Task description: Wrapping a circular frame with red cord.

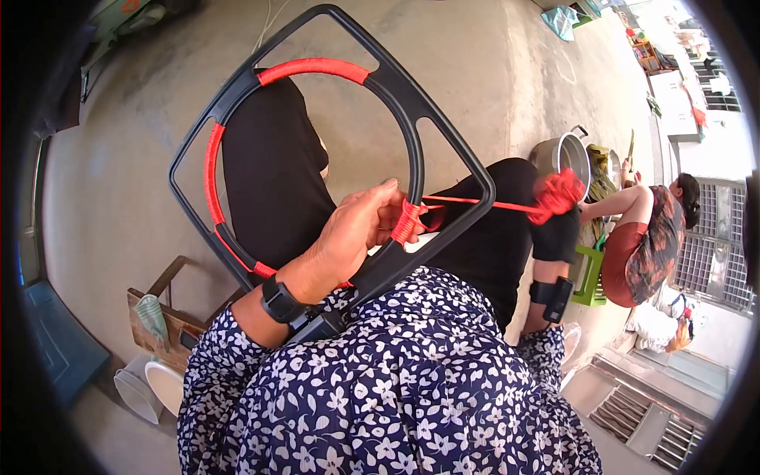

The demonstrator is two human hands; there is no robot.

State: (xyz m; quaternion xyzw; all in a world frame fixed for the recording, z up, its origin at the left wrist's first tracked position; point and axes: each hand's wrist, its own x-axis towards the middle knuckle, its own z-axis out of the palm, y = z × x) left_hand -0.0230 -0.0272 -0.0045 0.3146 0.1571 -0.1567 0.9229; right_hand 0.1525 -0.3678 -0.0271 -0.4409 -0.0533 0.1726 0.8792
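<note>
A black, rounded-diamond frame (455,141) with a round inner ring stands tilted over my lap. Red cord binds parts of the ring, with a long red wrapping (314,66) at its far side and another down its left. My left hand (358,226) grips the ring's near right side, fingers curled beside a short red coil (406,223). From that coil a red cord (511,207) runs straight right, past the frame's corner, to a blurred red cord bundle (558,195). My right forearm (548,271), strapped at the wrist, reaches toward the bundle; its fingers cannot be made out.
At the right, another person (663,237) sits on a green plastic stool (588,277), near a large metal pot (571,158) and green leaves. Left of me are a wooden stool (150,321) with a striped cloth and a pale bin (141,389). Concrete floor (443,63) stretches ahead.
</note>
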